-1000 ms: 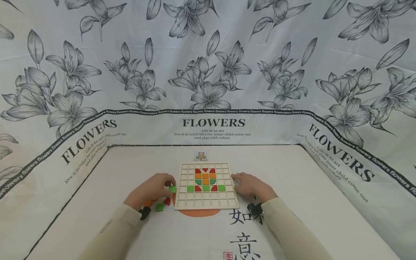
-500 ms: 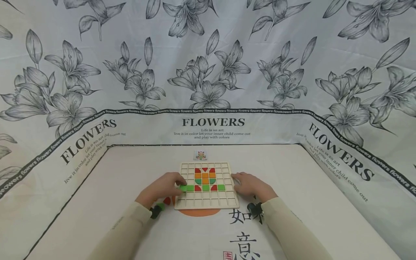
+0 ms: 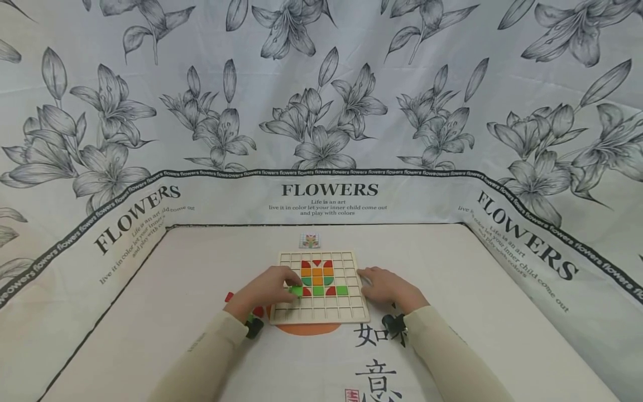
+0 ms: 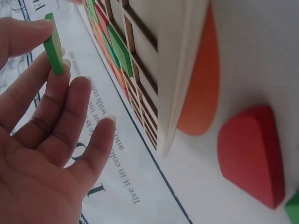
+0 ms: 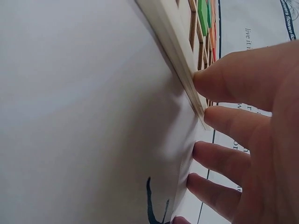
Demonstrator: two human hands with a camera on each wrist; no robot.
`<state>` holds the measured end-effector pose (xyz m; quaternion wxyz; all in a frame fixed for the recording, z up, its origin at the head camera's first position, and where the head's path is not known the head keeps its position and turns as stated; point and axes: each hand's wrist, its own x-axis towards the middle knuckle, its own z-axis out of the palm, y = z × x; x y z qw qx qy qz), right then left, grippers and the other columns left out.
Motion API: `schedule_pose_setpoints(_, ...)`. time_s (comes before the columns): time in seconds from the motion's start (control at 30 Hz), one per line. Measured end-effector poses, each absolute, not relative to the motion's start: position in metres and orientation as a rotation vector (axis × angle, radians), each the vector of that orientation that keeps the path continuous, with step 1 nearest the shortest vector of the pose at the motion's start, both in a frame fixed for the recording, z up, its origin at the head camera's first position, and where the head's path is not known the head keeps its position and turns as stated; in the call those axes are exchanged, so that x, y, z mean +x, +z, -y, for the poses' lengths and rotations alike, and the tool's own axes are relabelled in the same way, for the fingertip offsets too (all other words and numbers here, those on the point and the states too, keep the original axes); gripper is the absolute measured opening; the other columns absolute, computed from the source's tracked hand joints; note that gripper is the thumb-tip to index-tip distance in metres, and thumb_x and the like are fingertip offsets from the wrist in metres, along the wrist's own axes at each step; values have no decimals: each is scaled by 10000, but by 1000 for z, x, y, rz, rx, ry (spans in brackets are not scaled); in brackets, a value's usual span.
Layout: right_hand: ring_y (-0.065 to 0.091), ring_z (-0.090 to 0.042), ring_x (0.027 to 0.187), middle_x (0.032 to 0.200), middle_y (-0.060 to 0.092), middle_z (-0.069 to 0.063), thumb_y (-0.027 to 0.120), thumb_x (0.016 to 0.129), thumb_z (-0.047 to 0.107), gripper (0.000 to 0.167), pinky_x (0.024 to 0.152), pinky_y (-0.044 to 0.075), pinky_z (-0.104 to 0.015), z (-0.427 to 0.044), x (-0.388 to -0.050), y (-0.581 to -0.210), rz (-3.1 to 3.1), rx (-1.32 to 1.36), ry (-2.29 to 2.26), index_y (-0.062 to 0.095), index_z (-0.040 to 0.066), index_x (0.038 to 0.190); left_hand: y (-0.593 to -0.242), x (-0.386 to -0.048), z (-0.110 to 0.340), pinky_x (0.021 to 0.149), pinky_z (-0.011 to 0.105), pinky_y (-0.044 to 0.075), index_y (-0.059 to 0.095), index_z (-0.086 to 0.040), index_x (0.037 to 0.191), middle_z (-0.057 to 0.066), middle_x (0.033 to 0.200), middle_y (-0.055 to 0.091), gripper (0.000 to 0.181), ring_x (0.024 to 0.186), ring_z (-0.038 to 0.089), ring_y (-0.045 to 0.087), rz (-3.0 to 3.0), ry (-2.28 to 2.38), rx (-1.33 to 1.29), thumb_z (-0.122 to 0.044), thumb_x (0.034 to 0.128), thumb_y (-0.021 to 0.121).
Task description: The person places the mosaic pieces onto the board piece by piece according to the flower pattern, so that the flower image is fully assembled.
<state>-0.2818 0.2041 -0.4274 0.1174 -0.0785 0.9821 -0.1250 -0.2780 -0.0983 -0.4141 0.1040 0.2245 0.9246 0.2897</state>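
Observation:
My left hand [image 3: 271, 285] is over the left part of a wooden grid board [image 3: 321, 315], pinching a green square tile [image 4: 55, 44] between thumb and fingertips. In the left wrist view that tile is tilted on edge, held above the board. Red, orange, teal and green pieces [image 3: 317, 272] form a pattern in the board's middle cells. The head view does not show whether a tile lies under the held one. At the board's right edge, my right hand [image 3: 387, 287] rests its thumb and index fingertips against the rim [image 5: 180, 65], the other fingers loosely extended.
Behind the board lies a small pattern card [image 3: 310, 240]. Loose pieces sit left of the board, among them a red piece [image 4: 250, 156] and a green piece [image 4: 293, 210], partly hidden by the left arm. An orange circle [image 3: 306, 329] is printed on the cloth.
My left hand has carried the green tile rightward, from beside the board's left edge to over its cells. The right hand stays at the right edge.

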Motion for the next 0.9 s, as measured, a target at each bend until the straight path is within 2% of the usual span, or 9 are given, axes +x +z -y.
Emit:
schedule_pose_setpoints(0.23,345,-353,1417,1520,393,-136,509,917,277,577,1133,307,-521,-204,-280,-428,-2876,-226,-373,414,149,1472,-414,-277,87,920,368,515,736,-167,1048,-44,1041,667,267,959,160,574,-2714,857,672,-227,790,767)
schedule_pose_setpoints(0.43,338,-356,1419,1526,384,-135,503,926,289,571,1133,304,-527,-204,-280,-427,-2869,-222,-372,411,158,1474,-415,-277,76,928,354,505,726,-145,1088,-51,1056,681,302,942,141,579,-2715,820,706,-200,792,754)
schedule_pose_setpoints(0.7,327,-358,1425,1528,379,-142,503,919,277,580,1140,293,-524,-203,-279,-424,-2865,-232,-374,407,144,1475,-420,-278,65,741,268,478,738,-152,1025,-65,875,642,259,818,136,554,-2720,797,760,-221,778,778)
schedule_pose_setpoints(0.9,327,-359,1425,1529,378,-141,501,924,281,576,1137,297,-528,-203,-278,-425,-2868,-235,-370,406,146,1476,-424,-277,58,717,240,466,745,-171,994,-83,826,630,200,786,116,551,-2717,739,781,-202,797,767)
